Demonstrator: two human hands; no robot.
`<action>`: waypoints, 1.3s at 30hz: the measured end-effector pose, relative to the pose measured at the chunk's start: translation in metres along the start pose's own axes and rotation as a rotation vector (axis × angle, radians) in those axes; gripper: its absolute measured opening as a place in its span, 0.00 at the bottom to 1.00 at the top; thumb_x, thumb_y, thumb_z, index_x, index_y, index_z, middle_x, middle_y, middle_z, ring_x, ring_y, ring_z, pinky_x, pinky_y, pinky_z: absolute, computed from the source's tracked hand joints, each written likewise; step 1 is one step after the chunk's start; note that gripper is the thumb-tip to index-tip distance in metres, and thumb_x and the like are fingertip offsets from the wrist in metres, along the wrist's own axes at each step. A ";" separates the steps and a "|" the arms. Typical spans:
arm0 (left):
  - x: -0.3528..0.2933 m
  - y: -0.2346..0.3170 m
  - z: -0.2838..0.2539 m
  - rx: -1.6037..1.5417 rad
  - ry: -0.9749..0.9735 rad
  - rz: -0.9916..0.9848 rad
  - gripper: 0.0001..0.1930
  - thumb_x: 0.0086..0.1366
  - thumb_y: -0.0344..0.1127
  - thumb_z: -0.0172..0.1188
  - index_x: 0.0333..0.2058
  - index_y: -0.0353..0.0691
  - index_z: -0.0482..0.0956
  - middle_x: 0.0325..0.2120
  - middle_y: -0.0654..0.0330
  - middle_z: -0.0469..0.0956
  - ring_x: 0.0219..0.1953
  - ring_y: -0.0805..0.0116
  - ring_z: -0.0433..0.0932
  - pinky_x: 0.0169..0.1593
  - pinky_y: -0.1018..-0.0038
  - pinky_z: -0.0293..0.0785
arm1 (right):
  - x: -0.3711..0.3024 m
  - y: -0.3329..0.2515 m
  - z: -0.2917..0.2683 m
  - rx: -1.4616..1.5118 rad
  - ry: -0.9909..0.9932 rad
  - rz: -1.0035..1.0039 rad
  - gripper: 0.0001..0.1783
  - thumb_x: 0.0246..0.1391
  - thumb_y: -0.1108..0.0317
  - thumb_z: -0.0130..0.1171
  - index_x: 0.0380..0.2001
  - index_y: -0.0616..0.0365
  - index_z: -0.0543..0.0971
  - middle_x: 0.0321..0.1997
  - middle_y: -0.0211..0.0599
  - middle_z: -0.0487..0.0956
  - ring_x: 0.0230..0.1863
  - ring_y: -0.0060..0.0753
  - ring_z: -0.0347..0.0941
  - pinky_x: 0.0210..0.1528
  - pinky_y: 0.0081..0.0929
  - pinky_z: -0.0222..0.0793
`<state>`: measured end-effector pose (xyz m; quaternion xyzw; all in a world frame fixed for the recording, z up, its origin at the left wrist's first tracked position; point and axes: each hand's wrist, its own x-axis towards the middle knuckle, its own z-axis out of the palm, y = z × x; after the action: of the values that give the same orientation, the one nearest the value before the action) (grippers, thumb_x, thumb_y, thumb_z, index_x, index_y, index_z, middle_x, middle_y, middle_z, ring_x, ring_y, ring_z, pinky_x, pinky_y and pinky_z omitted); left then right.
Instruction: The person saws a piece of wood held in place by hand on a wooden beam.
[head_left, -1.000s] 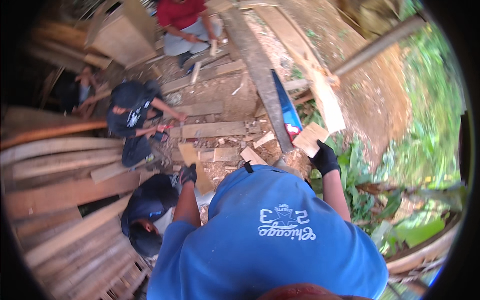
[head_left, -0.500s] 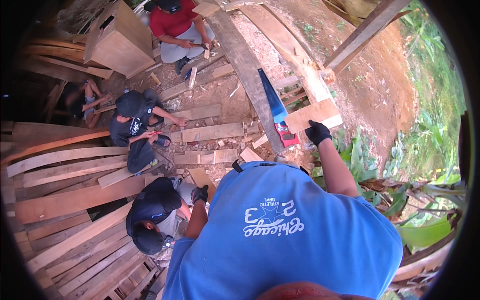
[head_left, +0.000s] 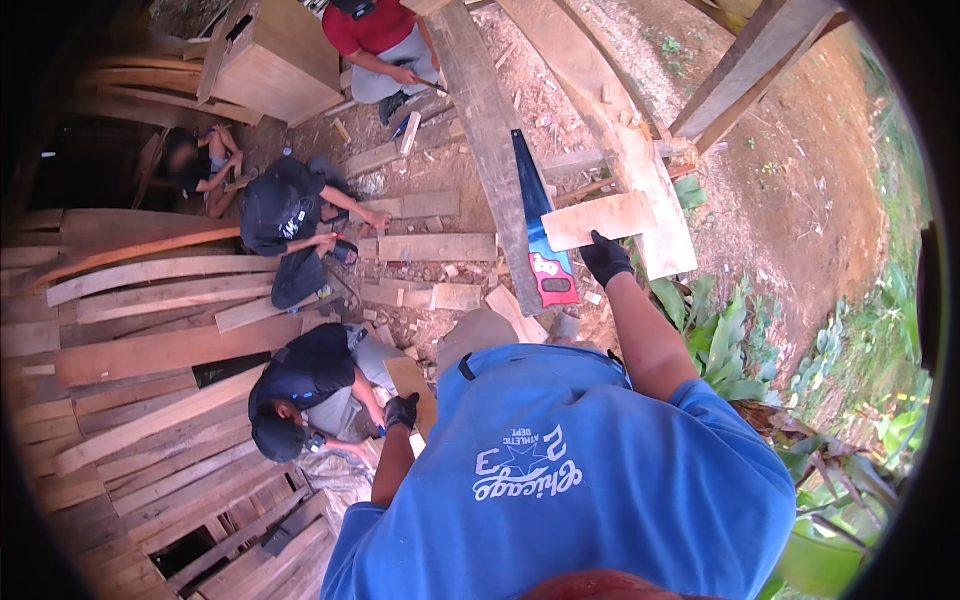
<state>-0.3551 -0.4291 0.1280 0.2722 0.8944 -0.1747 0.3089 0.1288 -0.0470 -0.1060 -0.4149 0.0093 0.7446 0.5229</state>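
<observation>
My right hand, in a black glove, grips the lower edge of a short pale board. That board lies across the side of a long pale plank; whether it touches the plank I cannot tell. Just left of it, a handsaw with a blue blade and red handle rests along a long grey-brown plank. Low on the left, my gloved left hand is closed on the edge of another wooden board, partly hidden behind the hand.
A person in dark clothes crouches close to my left arm. Farther off sit another in black and one in red. Many planks cover the left, beside a wooden cabinet. Leafy plants grow at right; a timber post slants above.
The view has shifted. My right hand and its board have moved left relative to the long pale plank, uncovering more of its end. My left hand stays on its board.
</observation>
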 end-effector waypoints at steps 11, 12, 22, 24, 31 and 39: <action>-0.053 0.009 0.048 -0.018 -0.013 -0.070 0.38 0.65 0.70 0.63 0.52 0.36 0.89 0.53 0.40 0.86 0.59 0.39 0.83 0.63 0.50 0.77 | -0.193 -0.059 0.063 -1.911 -0.094 -0.698 0.31 0.59 0.47 0.70 0.59 0.56 0.82 0.56 0.49 0.86 0.59 0.54 0.81 0.62 0.50 0.75; -0.056 0.015 0.047 0.023 -0.040 -0.081 0.37 0.65 0.69 0.63 0.52 0.37 0.89 0.53 0.40 0.86 0.59 0.39 0.83 0.62 0.50 0.77 | -0.206 -0.064 0.073 -1.914 -0.256 -0.807 0.32 0.58 0.49 0.71 0.60 0.55 0.82 0.59 0.48 0.84 0.61 0.53 0.79 0.65 0.50 0.72; -0.023 0.018 0.079 0.156 -0.027 0.038 0.26 0.70 0.55 0.54 0.46 0.41 0.91 0.48 0.42 0.87 0.55 0.41 0.85 0.60 0.50 0.80 | -0.179 -0.006 0.075 -2.079 -0.764 -1.139 0.28 0.63 0.63 0.54 0.67 0.50 0.78 0.64 0.42 0.79 0.65 0.45 0.74 0.72 0.65 0.62; -0.015 0.019 0.082 0.210 -0.063 0.049 0.26 0.70 0.56 0.55 0.46 0.40 0.91 0.48 0.43 0.88 0.55 0.41 0.85 0.59 0.50 0.80 | -0.177 -0.005 0.072 -2.075 -0.743 -1.163 0.28 0.64 0.63 0.54 0.67 0.51 0.78 0.64 0.43 0.79 0.66 0.47 0.74 0.72 0.66 0.62; -0.015 0.005 0.087 0.108 -0.068 0.007 0.26 0.71 0.58 0.55 0.49 0.44 0.90 0.51 0.43 0.86 0.57 0.41 0.84 0.59 0.48 0.80 | -0.160 0.011 0.086 -2.110 -0.654 -1.116 0.29 0.64 0.62 0.54 0.68 0.52 0.77 0.65 0.46 0.78 0.67 0.50 0.74 0.73 0.66 0.61; 0.020 -0.068 0.127 0.159 -0.154 -0.028 0.29 0.74 0.63 0.50 0.49 0.47 0.90 0.51 0.45 0.87 0.58 0.41 0.84 0.60 0.49 0.80 | -0.130 0.034 0.155 -2.209 -0.617 -1.139 0.32 0.62 0.60 0.56 0.69 0.53 0.75 0.63 0.46 0.77 0.66 0.50 0.73 0.73 0.63 0.60</action>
<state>-0.3507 -0.5360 0.0297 0.2694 0.8550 -0.2699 0.3515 0.0220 -0.0932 0.0635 -0.3829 -0.9103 0.0940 0.1262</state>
